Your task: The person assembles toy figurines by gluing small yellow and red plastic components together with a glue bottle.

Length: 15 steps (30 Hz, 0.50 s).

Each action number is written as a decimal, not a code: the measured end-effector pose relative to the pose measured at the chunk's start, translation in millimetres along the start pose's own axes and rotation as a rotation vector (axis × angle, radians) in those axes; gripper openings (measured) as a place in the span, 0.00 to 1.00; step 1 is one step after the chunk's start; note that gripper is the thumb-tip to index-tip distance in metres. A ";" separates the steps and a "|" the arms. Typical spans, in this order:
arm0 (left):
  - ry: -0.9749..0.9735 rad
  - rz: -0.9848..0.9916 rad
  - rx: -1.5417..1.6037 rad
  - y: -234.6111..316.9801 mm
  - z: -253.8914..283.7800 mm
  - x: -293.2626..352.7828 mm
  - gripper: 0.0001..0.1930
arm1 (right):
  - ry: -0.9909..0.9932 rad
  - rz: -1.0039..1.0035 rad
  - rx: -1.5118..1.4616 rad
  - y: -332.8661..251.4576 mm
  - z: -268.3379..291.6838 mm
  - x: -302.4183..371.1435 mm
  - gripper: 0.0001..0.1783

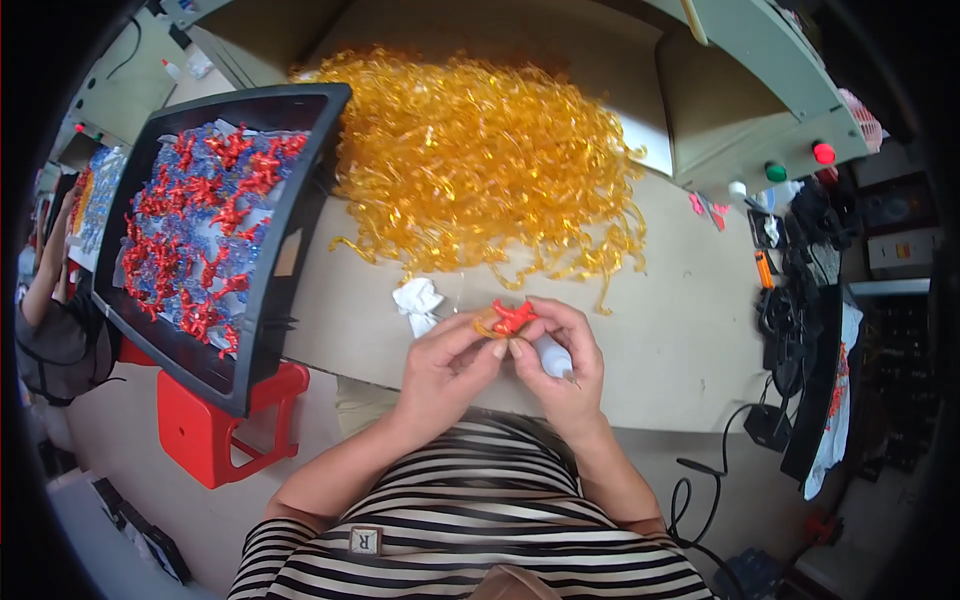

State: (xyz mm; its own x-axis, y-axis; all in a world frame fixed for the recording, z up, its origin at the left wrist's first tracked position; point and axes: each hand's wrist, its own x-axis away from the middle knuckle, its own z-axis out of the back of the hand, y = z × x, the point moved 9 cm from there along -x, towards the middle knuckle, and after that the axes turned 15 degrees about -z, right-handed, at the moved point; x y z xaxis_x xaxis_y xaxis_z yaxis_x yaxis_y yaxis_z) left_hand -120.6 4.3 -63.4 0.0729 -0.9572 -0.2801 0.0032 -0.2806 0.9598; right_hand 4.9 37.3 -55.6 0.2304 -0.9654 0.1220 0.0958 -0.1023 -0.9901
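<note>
Landmark: black tray (285,262), tilted at the table's left edge.

Left of tray: another person's arm at the picture's rim. Below tray: red stool (215,425), touching the tray's lower corner. Inside tray: red and blue plastic pieces (200,235), heaped, kept inside the rim.

Right of tray, upper: large pile of amber plastic strands (480,160), its left fringe just beside the tray's top corner. Bare table surface (340,320) between tray's right rim and the hands.

Right of tray, lower: white crumpled tissue (417,303), lying flat, just beside the left hand. Left hand (447,365) closed, fingertips pinching small red plastic piece (512,317) with an amber bit under it; held above the table's near edge. Right hand (562,362) closed too, thumb and forefinger on the same red piece, remaining fingers curled round a small white bottle (552,355), nozzle pointing down-right.

Far right of tray: open table stretch (680,330), then machine housing with green and red buttons (800,162), orange-handled tool (764,268), dark cables along the right edge.
</note>
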 end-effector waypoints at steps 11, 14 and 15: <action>0.044 -0.083 0.149 -0.1 -13.1 8.1 0.14 | 0.048 0.021 0.039 -0.2 9.0 15.3 0.21; 0.032 -0.083 0.203 3.6 -15.1 2.7 0.12 | 0.098 0.017 0.083 3.3 22.0 12.8 0.23; 0.031 -0.173 0.090 10.7 -10.4 -0.2 0.12 | 0.126 0.115 0.205 -11.0 18.7 12.3 0.22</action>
State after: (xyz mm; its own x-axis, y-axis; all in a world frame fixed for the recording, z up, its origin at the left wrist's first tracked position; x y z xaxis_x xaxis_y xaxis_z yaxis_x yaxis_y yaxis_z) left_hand -110.2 2.2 -52.9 0.1102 -0.8917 -0.4390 -0.0710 -0.4477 0.8914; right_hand 24.8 31.0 -41.9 0.1296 -0.9915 -0.0131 0.2729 0.0484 -0.9608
